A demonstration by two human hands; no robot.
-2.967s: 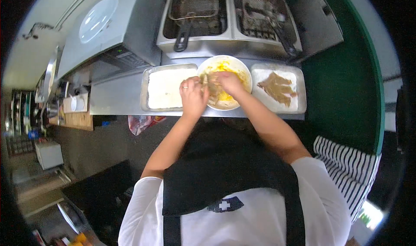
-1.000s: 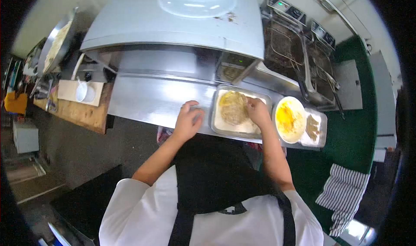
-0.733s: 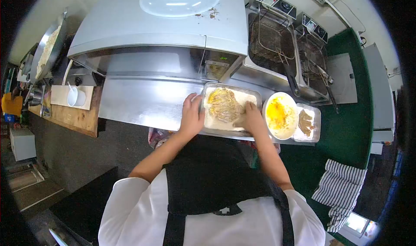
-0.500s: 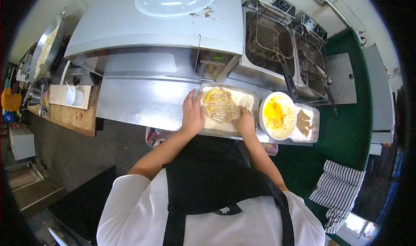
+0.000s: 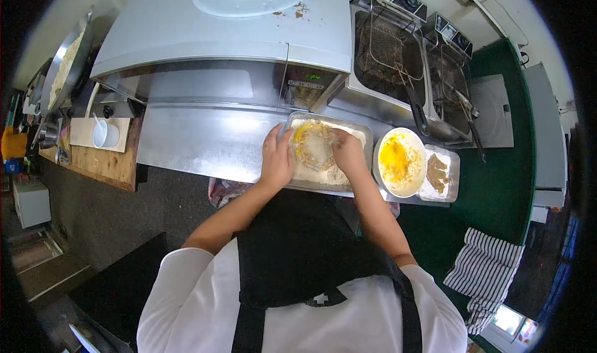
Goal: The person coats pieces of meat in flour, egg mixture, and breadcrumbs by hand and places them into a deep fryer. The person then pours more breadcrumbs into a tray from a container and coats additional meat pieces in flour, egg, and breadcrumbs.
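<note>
A rectangular metal tray (image 5: pixel 367 143) of pale flour (image 5: pixel 329 178) lies in front of me. In it rests a flattened, stringy yellowish piece of food (image 5: pixel 305 149), its exact kind unclear, with pale flour over its middle. My left hand (image 5: pixel 278 157) lies along the tray's left side, fingers stretched out, fingertips by the food's left edge. Over the food's right side, my right hand (image 5: pixel 349 152) has its fingers bent down and together; whatever they pinch is hidden. Right of the tray stands a white bowl (image 5: pixel 402 188) with yellow egg-like liquid (image 5: pixel 395 157).
A smaller tray (image 5: pixel 455 176) of white powder with a brown patch sits right of the bowl. Two fryers with wire baskets (image 5: pixel 392 51) stand behind, their black handles (image 5: pixel 415 109) projecting forward. A white cup (image 5: pixel 107 135) is on the wooden table (image 5: pixel 112 166) at left.
My right hand has risen from the food's lower right edge to its upper right side. More pale flour now covers the food's middle. The left hand has barely moved.
</note>
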